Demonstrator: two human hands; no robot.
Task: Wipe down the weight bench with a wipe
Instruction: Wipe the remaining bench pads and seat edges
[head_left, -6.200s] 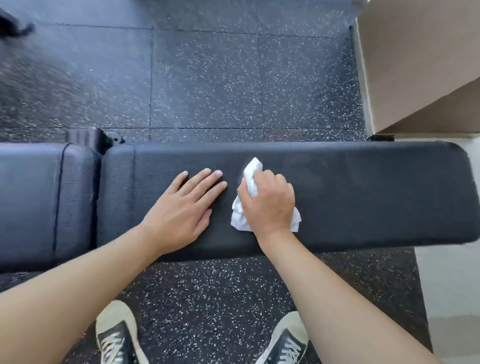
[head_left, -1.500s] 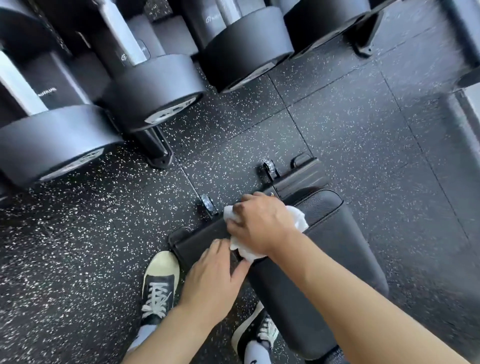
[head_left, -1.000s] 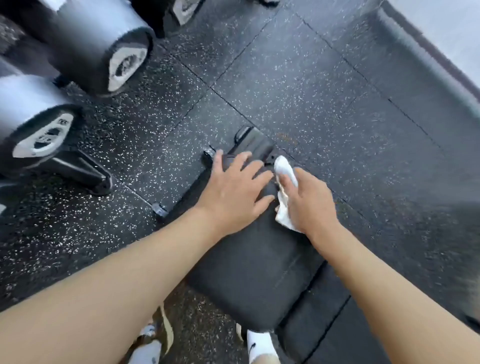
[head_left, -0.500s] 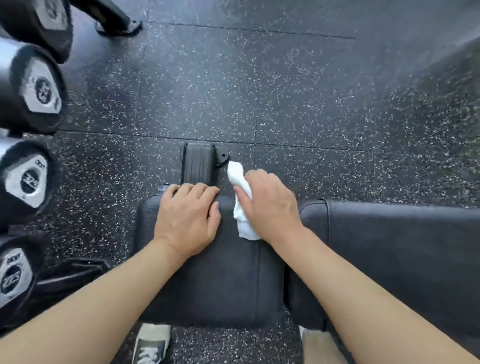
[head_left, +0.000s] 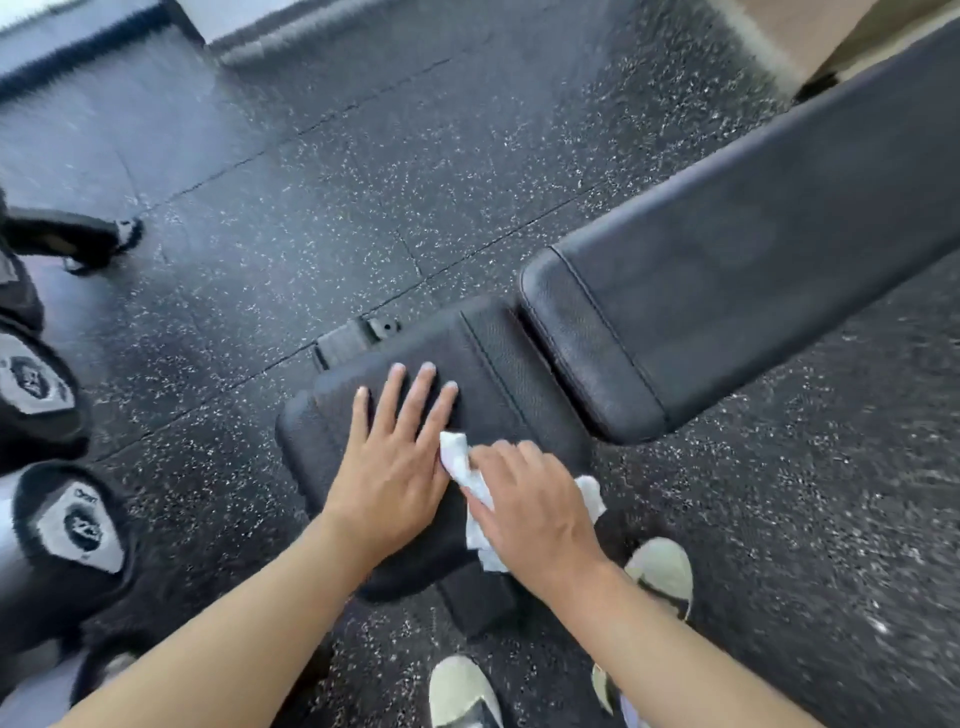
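The black weight bench has a small seat pad (head_left: 498, 384) in the middle of the view and a long back pad (head_left: 753, 249) running up to the right. My left hand (head_left: 397, 467) lies flat on the seat pad with straight, spread fingers. My right hand (head_left: 535, 506) grips a crumpled white wipe (head_left: 460, 462) and holds it against the near right part of the seat pad. Most of the wipe is hidden under that hand.
Dumbbell ends (head_left: 78, 525) on a rack crowd the left edge. Speckled black rubber flooring (head_left: 363, 182) surrounds the bench. My pale-toed shoes (head_left: 662, 571) stand just below the seat pad. A beige wall corner (head_left: 810, 26) shows at the top right.
The view has swung, so the bench now runs diagonally. My right hand with the wipe has moved from the seat pad's far edge to its near right side. My left fingers have straightened and spread.
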